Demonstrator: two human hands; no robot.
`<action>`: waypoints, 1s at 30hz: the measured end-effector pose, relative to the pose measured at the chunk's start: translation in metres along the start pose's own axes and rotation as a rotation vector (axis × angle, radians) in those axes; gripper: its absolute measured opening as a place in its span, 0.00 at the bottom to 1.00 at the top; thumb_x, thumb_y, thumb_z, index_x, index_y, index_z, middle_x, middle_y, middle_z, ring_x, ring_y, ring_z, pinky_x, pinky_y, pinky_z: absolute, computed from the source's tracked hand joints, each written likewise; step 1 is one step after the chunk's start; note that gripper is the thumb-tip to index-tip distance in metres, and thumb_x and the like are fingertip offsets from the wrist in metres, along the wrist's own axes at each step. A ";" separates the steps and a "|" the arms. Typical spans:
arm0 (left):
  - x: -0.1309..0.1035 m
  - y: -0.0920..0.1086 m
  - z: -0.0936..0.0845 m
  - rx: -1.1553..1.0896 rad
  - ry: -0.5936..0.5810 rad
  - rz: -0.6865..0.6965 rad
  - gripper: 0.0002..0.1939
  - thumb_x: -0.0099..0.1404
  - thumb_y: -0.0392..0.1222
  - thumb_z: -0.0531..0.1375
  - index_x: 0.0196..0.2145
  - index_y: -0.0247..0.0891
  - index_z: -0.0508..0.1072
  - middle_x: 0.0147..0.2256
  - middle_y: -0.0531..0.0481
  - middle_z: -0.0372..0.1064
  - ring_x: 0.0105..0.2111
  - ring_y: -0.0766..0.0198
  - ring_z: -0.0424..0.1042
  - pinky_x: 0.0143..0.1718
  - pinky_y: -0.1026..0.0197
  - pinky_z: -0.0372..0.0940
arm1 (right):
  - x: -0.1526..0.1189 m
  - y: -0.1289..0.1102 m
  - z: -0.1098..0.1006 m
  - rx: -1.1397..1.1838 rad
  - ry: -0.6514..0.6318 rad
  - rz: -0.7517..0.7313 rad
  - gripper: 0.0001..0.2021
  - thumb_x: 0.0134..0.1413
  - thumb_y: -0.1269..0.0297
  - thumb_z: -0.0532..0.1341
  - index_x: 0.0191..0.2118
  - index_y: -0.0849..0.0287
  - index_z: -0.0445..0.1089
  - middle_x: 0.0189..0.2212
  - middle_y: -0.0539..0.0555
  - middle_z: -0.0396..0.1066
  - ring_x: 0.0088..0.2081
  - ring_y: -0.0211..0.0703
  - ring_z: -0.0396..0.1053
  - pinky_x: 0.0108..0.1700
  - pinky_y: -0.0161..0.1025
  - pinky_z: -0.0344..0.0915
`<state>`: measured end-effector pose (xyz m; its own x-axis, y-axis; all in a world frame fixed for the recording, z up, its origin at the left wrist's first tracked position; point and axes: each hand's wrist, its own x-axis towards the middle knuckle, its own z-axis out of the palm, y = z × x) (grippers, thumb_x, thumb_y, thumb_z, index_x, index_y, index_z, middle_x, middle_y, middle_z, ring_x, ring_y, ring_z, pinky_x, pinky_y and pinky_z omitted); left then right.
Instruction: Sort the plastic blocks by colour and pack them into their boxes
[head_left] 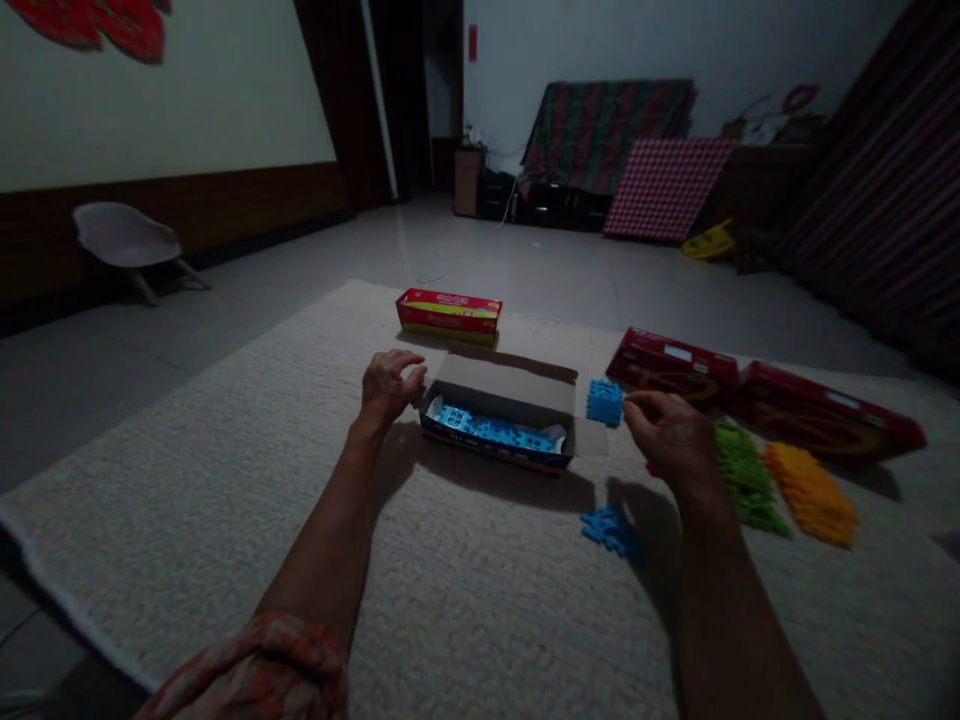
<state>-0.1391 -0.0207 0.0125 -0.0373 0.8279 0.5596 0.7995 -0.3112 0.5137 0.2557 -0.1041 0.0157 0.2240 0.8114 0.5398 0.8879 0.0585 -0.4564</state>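
Observation:
A long open cardboard box (495, 457) stands on the mat, its lid raised at the back. Inside it lie blue interlocking plastic pieces (491, 430) on a white lining. At the box's left end is my left hand (386, 385), fingers curved with a gap between thumb and forefinger; whether it touches the side flap I cannot tell. My right hand (671, 435), right of the box, pinches blue plastic pieces (604, 402), apparently a small stack, raised near the right flap. More blue pieces (611, 530) lie on the mat below that hand, partly in shadow.
Green pieces (746, 480) and orange pieces (810, 492) lie in piles at the right. Behind them stand two dark red boxes (671, 368), (825, 410). A red and yellow-green box (450, 316) sits behind the open one. The pale mat (225, 480) covers the floor.

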 end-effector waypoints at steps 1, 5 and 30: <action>0.002 0.005 0.002 0.029 -0.028 0.025 0.07 0.59 0.38 0.63 0.34 0.39 0.81 0.42 0.44 0.80 0.45 0.52 0.75 0.54 0.51 0.65 | 0.001 0.002 0.000 0.004 -0.001 0.002 0.14 0.53 0.58 0.56 0.34 0.56 0.79 0.32 0.57 0.76 0.34 0.51 0.73 0.41 0.49 0.69; 0.009 0.017 0.015 0.013 -0.104 0.169 0.08 0.59 0.36 0.64 0.36 0.40 0.82 0.44 0.45 0.79 0.47 0.52 0.74 0.56 0.49 0.65 | 0.005 0.008 0.002 0.005 -0.014 0.017 0.14 0.52 0.58 0.57 0.33 0.56 0.79 0.32 0.58 0.76 0.34 0.51 0.73 0.41 0.48 0.69; 0.015 0.000 0.023 -0.240 -0.324 0.195 0.09 0.54 0.32 0.63 0.30 0.42 0.82 0.38 0.47 0.81 0.41 0.55 0.79 0.51 0.50 0.72 | 0.016 0.038 0.024 0.046 -0.130 0.008 0.12 0.54 0.61 0.56 0.35 0.54 0.78 0.35 0.56 0.78 0.36 0.49 0.74 0.43 0.47 0.68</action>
<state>-0.1257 0.0018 0.0062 0.3206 0.8343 0.4484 0.6100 -0.5441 0.5761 0.2836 -0.0752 -0.0104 0.1744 0.8804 0.4410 0.8662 0.0758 -0.4939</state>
